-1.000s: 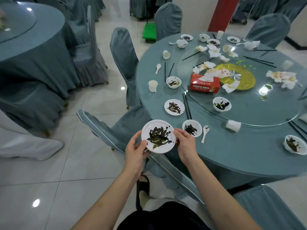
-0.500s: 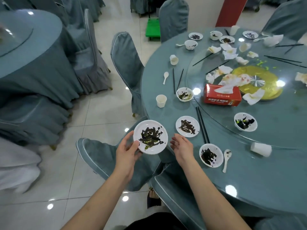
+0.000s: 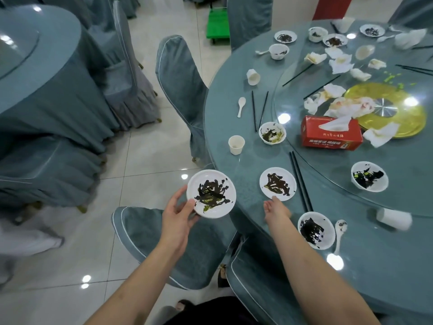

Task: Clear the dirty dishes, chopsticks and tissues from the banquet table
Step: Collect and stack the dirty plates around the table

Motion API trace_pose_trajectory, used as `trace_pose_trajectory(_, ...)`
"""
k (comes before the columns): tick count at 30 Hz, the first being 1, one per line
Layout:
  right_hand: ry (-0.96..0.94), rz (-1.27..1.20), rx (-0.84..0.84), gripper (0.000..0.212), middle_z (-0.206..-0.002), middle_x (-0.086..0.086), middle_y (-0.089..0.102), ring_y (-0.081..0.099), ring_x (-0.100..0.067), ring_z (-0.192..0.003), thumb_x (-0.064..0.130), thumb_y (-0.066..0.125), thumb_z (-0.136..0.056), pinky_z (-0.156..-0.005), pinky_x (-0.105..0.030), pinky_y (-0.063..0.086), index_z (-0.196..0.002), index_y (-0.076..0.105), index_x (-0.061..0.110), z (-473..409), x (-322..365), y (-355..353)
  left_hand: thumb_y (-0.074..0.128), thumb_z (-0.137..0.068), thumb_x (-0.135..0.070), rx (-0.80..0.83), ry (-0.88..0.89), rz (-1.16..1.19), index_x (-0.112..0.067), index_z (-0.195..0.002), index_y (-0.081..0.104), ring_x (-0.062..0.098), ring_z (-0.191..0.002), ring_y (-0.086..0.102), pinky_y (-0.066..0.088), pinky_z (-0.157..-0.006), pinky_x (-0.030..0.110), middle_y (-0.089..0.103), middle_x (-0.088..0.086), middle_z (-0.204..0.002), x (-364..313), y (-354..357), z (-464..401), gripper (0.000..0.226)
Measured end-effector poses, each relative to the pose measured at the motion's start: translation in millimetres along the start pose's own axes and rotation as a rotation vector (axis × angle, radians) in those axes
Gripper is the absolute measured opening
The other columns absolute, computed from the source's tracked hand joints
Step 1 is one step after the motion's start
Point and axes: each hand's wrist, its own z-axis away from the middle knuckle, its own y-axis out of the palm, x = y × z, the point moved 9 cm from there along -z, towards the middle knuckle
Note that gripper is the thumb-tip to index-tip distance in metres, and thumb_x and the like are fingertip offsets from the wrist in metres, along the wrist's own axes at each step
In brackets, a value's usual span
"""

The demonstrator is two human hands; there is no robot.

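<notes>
My left hand [image 3: 179, 213] holds a dirty white plate [image 3: 210, 194] by its near-left rim, off the round banquet table's edge [image 3: 218, 146]. My right hand [image 3: 276, 207] reaches over the table with straight fingers, its tips at the near rim of a second dirty plate [image 3: 278, 183]. A dirty bowl [image 3: 316, 230] and a spoon [image 3: 339, 231] lie right of my right forearm. Black chopsticks [image 3: 301, 181] lie beside the second plate. Used tissues [image 3: 339, 62] are scattered on the glass turntable [image 3: 398, 165].
A red tissue box [image 3: 331, 133], more bowls [image 3: 272, 133] [image 3: 369, 176], paper cups [image 3: 236, 144] [image 3: 394, 218] and a yellow plate [image 3: 412, 118] are on the table. Covered chairs [image 3: 182, 90] [image 3: 168, 245] stand close around it. Another covered table [image 3: 42, 73] is at the left.
My right hand let go of the held plate and moved right toward the second plate on the table. The view has shifted closer to the table's left side.
</notes>
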Motion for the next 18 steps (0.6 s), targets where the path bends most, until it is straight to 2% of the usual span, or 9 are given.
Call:
trace_pose_trajectory(2, -0.006, -0.007, -0.020, 0.021, -0.122, -0.023, 0.069, 0.070, -0.029, -0.097, 0.010, 0.070, -0.096, -0.084, -0.031, 0.058, -0.108, 0.058, -0.003, -5, 1, 0, 0.058, -0.101, -0.001, 0.004, -0.006, 0.001, -0.021, -0.137, 0.058, 0.028, -0.102, 0.073, 0.063, -0.083, 0.038, 0.075, 0.013, -0.115, -2, -1, -4, 0.041)
trace_pose_trajectory(4, 0.012, -0.004, -0.046, 0.021, -0.120, -0.019, 0.070, 0.069, -0.027, -0.095, 0.013, 0.069, -0.097, -0.080, -0.030, 0.055, -0.108, 0.059, -0.002, -5, 0, 0, 0.058, -0.101, -0.001, 0.007, -0.009, 0.003, -0.021, -0.136, 0.059, 0.028, -0.102, 0.073, 0.062, -0.081, 0.036, 0.075, 0.012, -0.114, -4, -2, -8, 0.041)
trace_pose_trajectory(8, 0.036, 0.036, 0.004, 0.021, -0.113, -0.014, 0.070, 0.067, -0.025, -0.101, 0.015, 0.059, -0.102, -0.093, -0.035, 0.055, -0.117, 0.060, 0.000, 0, -1, 4, 0.058, -0.101, -0.001, 0.004, -0.008, 0.001, -0.022, -0.136, 0.059, 0.029, -0.105, 0.073, 0.062, -0.084, 0.039, 0.076, 0.011, -0.115, -7, -4, -12, 0.040)
trace_pose_trajectory(12, 0.044, -0.032, 0.005, 0.034, -0.131, -0.024, 0.063, 0.066, -0.032, -0.119, 0.006, 0.052, -0.101, -0.088, -0.032, 0.052, -0.131, 0.052, -0.011, 2, -3, 0, 0.058, -0.101, -0.002, -0.007, -0.019, 0.007, -0.022, -0.137, 0.059, 0.030, -0.108, 0.072, 0.061, -0.089, 0.043, 0.075, 0.011, -0.115, -4, -5, -13, 0.041)
trace_pose_trajectory(16, 0.015, -0.024, -0.010, 0.019, -0.113, -0.022, 0.070, 0.072, -0.031, -0.103, 0.002, 0.055, -0.096, -0.083, -0.034, 0.057, -0.114, 0.055, -0.004, 12, -3, -11, 0.058, -0.101, -0.001, -0.011, -0.030, 0.036, -0.021, -0.137, 0.058, 0.029, -0.106, 0.072, 0.062, -0.086, 0.040, 0.076, 0.011, -0.114, -1, -6, -9, 0.041)
trace_pose_trajectory(18, -0.036, 0.001, -0.018, 0.014, -0.106, -0.020, 0.074, 0.075, -0.027, -0.091, 0.002, 0.057, -0.095, -0.074, -0.031, 0.057, -0.108, 0.059, 0.002, 16, -1, -16, 0.058, -0.101, -0.001, -0.001, -0.036, 0.051, -0.022, -0.137, 0.058, 0.029, -0.107, 0.072, 0.062, -0.087, 0.040, 0.076, 0.011, -0.114, 1, -8, -7, 0.041)
